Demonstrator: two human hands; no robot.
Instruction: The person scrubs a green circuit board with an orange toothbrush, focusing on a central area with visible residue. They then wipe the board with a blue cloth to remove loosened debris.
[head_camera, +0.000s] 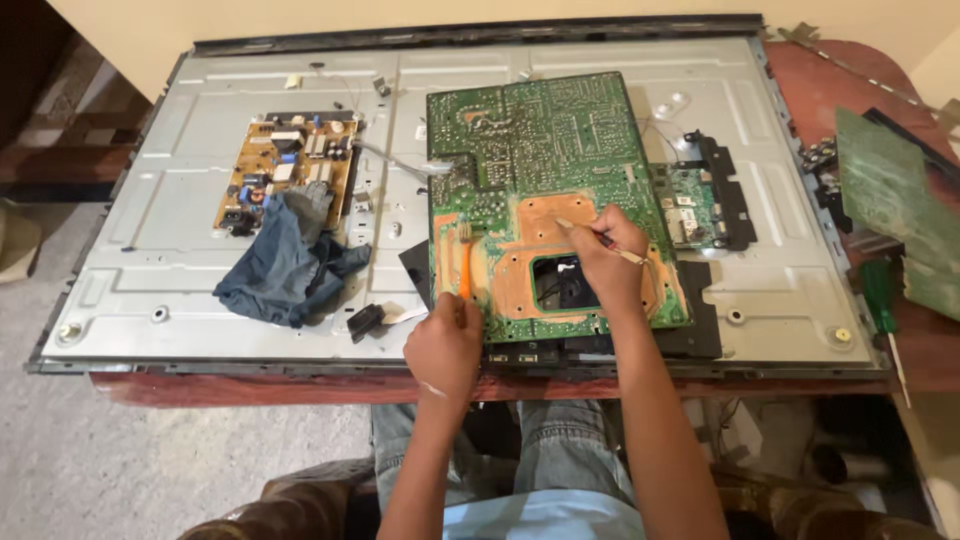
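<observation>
Head view | orange brush (465, 268) gripped by left hand (445, 347) fingers | thin tool (600, 238) pinched by right hand (608, 262) | both held on green circuit board (545, 150)

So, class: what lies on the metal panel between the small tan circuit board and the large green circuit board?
In the head view, mostly bare grey panel, crossed by thin wires; the tan board and green board sit apart.
</observation>
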